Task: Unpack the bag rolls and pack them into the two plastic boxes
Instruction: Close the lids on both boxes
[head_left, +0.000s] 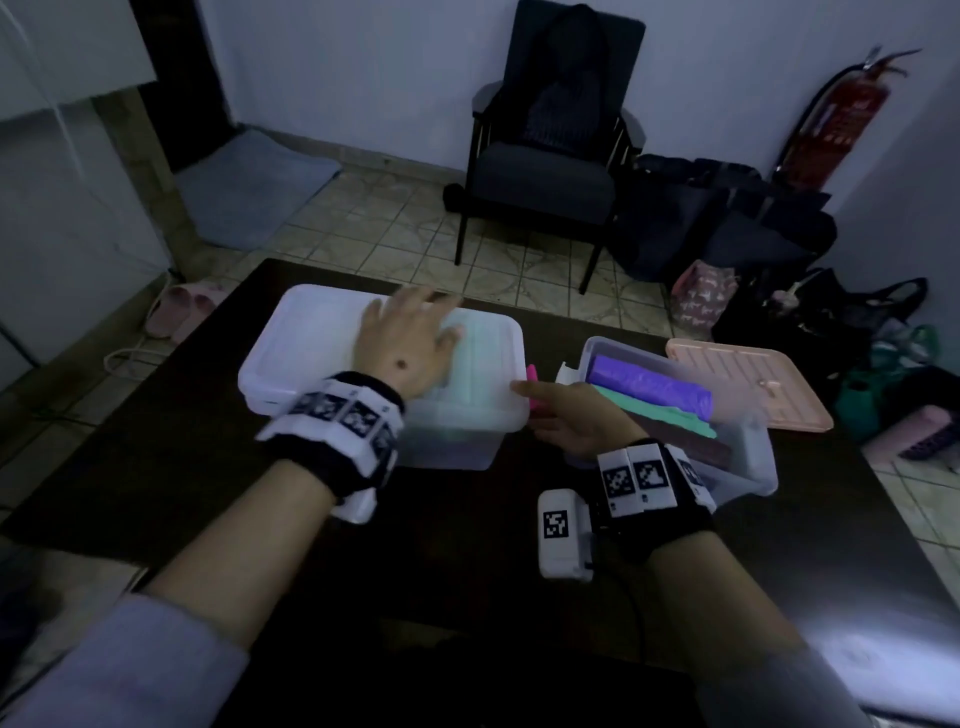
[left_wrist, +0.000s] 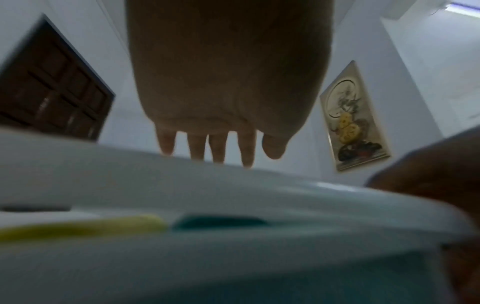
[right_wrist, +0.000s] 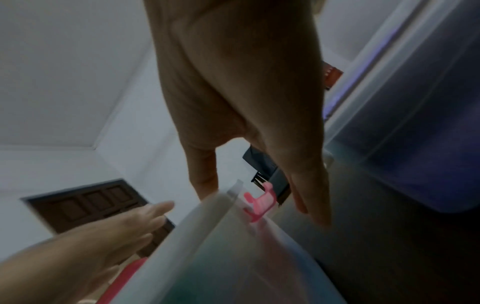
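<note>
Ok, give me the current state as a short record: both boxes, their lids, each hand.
left box: closed, white lid on top
left box clasp: pink latch on its right end, not visibly clipped down
right box: open, holds a purple roll and a teal roll
right box lid: pink lid flat on the table, behind and to the right of the box
left hand: flat on the white lid, fingers straight
right hand: at the latch, fingers extended, grip unclear
</note>
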